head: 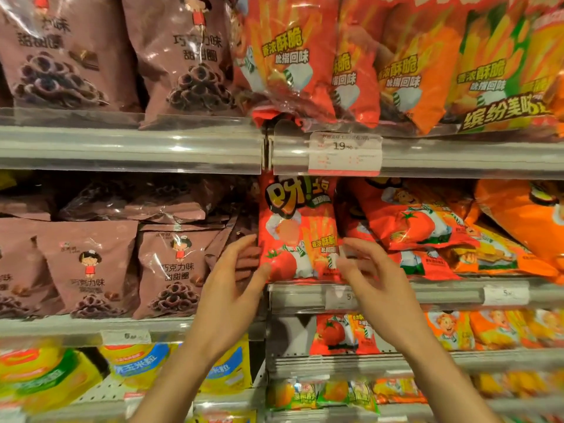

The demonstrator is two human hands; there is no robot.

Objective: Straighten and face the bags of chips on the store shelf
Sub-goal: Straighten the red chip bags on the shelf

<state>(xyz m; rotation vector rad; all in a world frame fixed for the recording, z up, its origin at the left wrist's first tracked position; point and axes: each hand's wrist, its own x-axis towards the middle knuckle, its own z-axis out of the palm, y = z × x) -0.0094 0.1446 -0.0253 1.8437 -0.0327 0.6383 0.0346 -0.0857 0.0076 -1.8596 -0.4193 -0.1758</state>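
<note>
Both hands are up at the middle shelf (427, 293), bracketing one upright red bag (297, 230) of tomato-flavoured chips that stands at the left end of its bay, facing out. The left hand (235, 279) sits at the bag's left edge, fingers spread and relaxed, thumb just beside the lower corner; whether it actually touches is hard to tell. The right hand (370, 270) hovers at the bag's right edge, fingers loosely curved and open, gripping nothing.

Here's the risk: that bag looks light, puffy and slick, so a squeeze from only one side could tip it sideways or spin it off its facing. To its right, the fallen bags (418, 221) lie slanted in a loose heap, leaning toward the upright one; nudge them with the right hand and the heap may slide forward over the shelf lip. On the left, the brown bags (180, 264) stand close beside the left hand, so a wide sweep of the wrist could knock one askew. Pressing too hard might also crush chips or crease the front panel. Even pressure from both sides seems the safe call.
</note>
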